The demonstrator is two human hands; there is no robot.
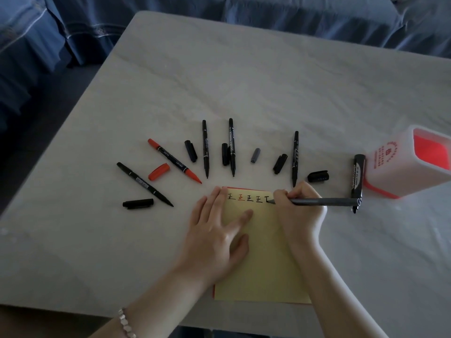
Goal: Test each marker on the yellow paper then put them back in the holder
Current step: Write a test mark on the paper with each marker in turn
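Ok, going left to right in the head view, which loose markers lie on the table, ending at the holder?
far-left black marker → red marker → second black marker → third black marker → fourth black marker → thick black marker → holder. The held marker overlaps, so omitted.

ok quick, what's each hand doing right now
Left hand: open, pressing flat on the yellow paper.
Right hand: closed around a marker, its tip on the paper.

Left hand [217,230] flat, right fingers [281,195] pinched.
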